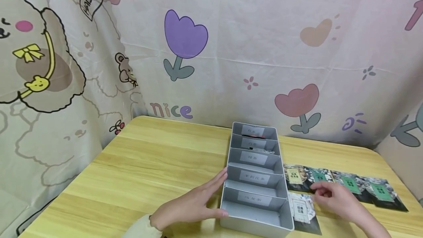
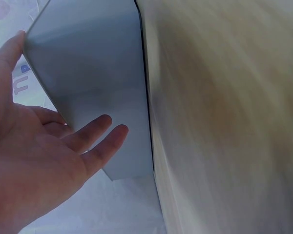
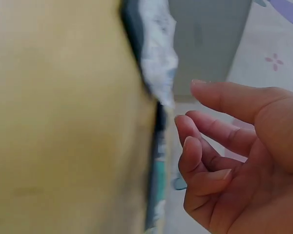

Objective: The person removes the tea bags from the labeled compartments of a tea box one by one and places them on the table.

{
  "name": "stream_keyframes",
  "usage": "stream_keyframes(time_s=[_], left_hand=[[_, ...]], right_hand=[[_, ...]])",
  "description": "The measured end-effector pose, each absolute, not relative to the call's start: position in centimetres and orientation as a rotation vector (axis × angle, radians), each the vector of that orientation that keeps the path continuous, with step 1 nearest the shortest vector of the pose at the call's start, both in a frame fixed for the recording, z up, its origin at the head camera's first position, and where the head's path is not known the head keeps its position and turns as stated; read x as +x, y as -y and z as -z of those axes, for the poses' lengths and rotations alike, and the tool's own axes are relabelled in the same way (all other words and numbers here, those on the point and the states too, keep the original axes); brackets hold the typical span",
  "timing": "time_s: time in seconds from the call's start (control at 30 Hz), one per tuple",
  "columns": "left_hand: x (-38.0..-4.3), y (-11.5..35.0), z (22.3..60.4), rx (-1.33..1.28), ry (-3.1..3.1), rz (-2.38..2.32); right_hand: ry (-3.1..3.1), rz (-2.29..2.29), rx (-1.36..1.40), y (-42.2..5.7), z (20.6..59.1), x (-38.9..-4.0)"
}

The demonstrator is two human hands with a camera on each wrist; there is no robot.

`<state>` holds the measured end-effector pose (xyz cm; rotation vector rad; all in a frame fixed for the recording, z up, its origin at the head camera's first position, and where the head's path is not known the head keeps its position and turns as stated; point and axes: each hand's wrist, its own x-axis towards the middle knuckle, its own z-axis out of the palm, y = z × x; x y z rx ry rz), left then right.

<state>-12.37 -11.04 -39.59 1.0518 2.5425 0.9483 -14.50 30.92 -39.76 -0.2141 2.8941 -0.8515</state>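
Note:
A long grey divided box (image 1: 256, 227) with labelled compartments stands on the table. My left hand (image 1: 191, 203) rests along its left side, fingers extended; in the left wrist view the fingers lie against the grey wall (image 2: 97, 68). To the right of the box, my right hand (image 1: 335, 197) hovers over the tea packets with fingers loosely bent and nothing between them. The nearest packets are a white-labelled packet (image 1: 300, 210) beside the box's front right and a green-labelled packet (image 1: 318, 175) behind the hand. In the right wrist view thumb and fingertips are apart.
A yellow-labelled packet (image 1: 294, 175) and two more green-labelled packets (image 1: 350, 183) lie in a row on the wooden table (image 1: 158, 150). Thin packets (image 1: 261, 150) show in the box's two far compartments. A printed curtain (image 1: 231, 65) hangs behind the table.

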Motion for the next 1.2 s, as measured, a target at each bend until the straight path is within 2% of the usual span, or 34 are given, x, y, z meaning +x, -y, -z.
stream_keyframes(time_s=[0.23, 0.43, 0.73, 0.9, 1.2], left_hand=[[-12.5, 10.7, 39.6, 1.082, -2.514, -0.962], [-12.5, 10.7, 39.5, 1.056, -2.530, -0.953], [-12.5, 10.6, 39.6, 1.081, -2.522, -0.968], [-12.5, 10.7, 39.6, 1.064, -2.530, -0.957], [-12.4, 11.0, 39.5, 1.035, -2.524, -0.974]], right_hand=[[-3.081, 0.918, -0.363, -29.1, 36.5, -16.2], [-3.074, 1.001, -0.587, -25.8, 34.9, -19.2], [-2.941, 0.988, -0.663, -23.2, 35.3, -22.5], [-2.928, 0.941, -0.669, -23.1, 35.8, -23.3], [-2.895, 0.829, -0.884, -22.4, 35.7, -24.0]])
